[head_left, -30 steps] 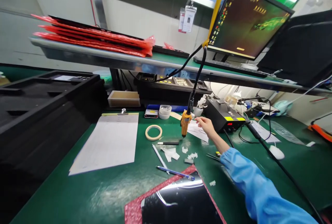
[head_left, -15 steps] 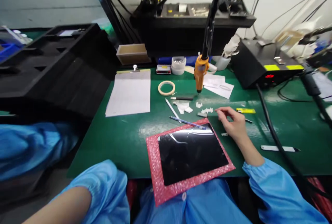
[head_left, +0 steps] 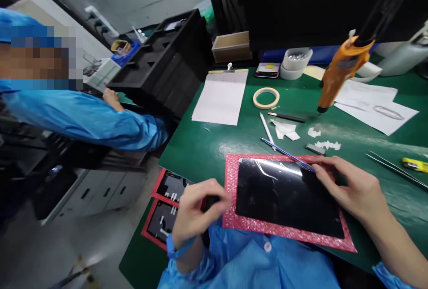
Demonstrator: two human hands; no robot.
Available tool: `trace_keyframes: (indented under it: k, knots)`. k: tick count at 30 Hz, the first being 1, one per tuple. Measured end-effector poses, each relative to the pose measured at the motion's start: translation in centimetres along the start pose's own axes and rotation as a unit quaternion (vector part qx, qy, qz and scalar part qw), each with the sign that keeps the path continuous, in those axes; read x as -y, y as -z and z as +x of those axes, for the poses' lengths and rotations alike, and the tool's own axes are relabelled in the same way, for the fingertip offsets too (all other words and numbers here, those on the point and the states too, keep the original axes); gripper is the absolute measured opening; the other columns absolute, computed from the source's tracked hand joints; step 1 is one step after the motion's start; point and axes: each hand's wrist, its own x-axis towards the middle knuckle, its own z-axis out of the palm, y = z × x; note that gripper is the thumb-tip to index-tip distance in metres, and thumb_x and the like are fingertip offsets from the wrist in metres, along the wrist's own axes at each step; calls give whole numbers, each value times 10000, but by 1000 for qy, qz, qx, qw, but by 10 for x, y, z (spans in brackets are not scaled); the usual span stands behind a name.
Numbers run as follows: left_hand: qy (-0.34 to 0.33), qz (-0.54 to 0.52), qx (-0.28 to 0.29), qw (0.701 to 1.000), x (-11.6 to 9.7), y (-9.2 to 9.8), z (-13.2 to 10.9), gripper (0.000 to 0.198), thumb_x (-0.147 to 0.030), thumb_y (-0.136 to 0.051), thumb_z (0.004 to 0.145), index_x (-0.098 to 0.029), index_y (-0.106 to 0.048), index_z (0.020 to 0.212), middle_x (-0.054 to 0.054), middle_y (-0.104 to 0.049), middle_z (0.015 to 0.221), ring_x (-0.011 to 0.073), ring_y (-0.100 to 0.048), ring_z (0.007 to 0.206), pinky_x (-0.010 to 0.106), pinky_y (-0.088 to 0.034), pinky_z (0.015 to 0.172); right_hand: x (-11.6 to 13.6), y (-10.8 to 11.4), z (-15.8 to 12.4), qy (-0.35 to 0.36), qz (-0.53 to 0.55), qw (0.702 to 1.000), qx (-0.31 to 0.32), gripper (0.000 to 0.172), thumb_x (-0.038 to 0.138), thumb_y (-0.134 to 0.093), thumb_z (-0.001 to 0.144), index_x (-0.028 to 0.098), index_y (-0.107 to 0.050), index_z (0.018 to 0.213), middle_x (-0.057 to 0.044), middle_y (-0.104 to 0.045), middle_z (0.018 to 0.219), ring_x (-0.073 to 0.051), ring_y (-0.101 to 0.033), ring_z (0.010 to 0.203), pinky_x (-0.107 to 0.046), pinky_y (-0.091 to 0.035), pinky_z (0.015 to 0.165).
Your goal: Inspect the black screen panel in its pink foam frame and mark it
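A glossy black panel point(head_left: 287, 195) lies on a pink bubble sheet point(head_left: 290, 232) at the near edge of the green mat point(head_left: 200, 146). My left hand point(head_left: 195, 213) is curled around the sheet's left edge, with something dark between the fingers. My right hand point(head_left: 347, 186) rests with spread fingers on the panel's far right corner, and its fingertips touch a blue pen point(head_left: 284, 151) lying across that edge.
An orange electric screwdriver point(head_left: 337, 75) hangs over the mat. A tape roll point(head_left: 265, 97), a clipboard with paper point(head_left: 222, 97), a white pen point(head_left: 267, 125), tweezers point(head_left: 391, 166) and paper scraps lie about. Black foam trays point(head_left: 167, 57) stand at left, beside a co-worker's blue sleeve point(head_left: 83, 117). More pink-wrapped panels point(head_left: 167, 204) sit below the edge.
The view has swung down and to the left. My right hand came back from the far paper to the panel's corner. My left hand rose to the sheet's left edge.
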Motion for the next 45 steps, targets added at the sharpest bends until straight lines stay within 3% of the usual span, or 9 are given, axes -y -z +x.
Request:
trace_keyframes:
  k: [3,6,12,19,28,33,36,40,45]
  knots:
    - [60,35,-56,996,9,-30,-12,248,-402,-732,1121,-221,-830,983,43,-808,851,184,-748,757,295,-611,732,4,-3,2,31,-30,999,12,136,298,-616,1212,246,-736,1252,24,-705,798,-121,-621,550,-263,-508,560]
    - [94,51,-85,991,11,-45,-28,156,-282,-739,1051,-222,-799,920,3,-709,772,155,-659,694,259,-543,673,7,-8,2,47,-41,998,15,138,314,-595,1227,246,-713,1206,30,-701,792,-109,-606,525,-260,-482,531]
    - [174,18,-136,975,11,-55,-54,124,-266,-792,992,-227,-721,898,5,-673,870,141,-614,708,239,-515,644,8,-17,1,79,-13,996,42,148,310,-607,1211,248,-738,1182,28,-712,778,-130,-644,541,-272,-522,574]
    - [229,-104,-155,955,18,-85,-81,171,-369,-750,1045,-236,-721,1147,70,-712,1125,201,-733,985,318,-655,919,6,-24,4,107,-20,992,55,147,290,-612,1207,233,-748,1203,23,-732,799,-131,-633,567,-288,-508,618]
    - [286,-216,-82,930,19,-79,-96,373,-548,-745,1059,-227,-710,1245,80,-748,1129,194,-735,916,307,-629,842,-4,-25,-7,116,41,987,101,157,340,-631,1215,243,-752,1238,-6,-775,889,-154,-667,617,-317,-535,652]
    - [304,-190,-56,932,14,-78,-87,368,-408,-812,1029,-234,-727,1342,39,-773,1104,202,-724,953,345,-631,955,-3,-20,0,137,66,978,146,134,308,-645,1196,259,-757,1249,-13,-804,913,-168,-697,635,-333,-545,648]
    - [299,-184,-41,935,4,-77,-83,540,-343,-839,997,-238,-692,1506,96,-812,1390,270,-778,1238,428,-611,1189,1,-19,3,130,73,979,139,132,324,-654,1194,263,-771,1209,-4,-806,894,-167,-705,642,-332,-543,643]
    - [294,-205,-22,933,-5,-75,-79,670,-371,-824,1006,-247,-663,1645,135,-682,1732,345,-569,1685,521,-415,1448,2,-18,-2,97,82,979,158,132,345,-701,1162,290,-805,1223,-9,-818,909,-201,-729,697,-351,-556,672]
    - [312,-233,-36,921,-5,-74,-68,568,-674,-648,1110,-204,-836,1367,145,-860,1401,370,-751,1420,517,-580,1271,10,-15,-9,79,92,979,161,125,387,-697,1184,292,-775,1164,4,-795,905,-185,-713,704,-332,-549,696]
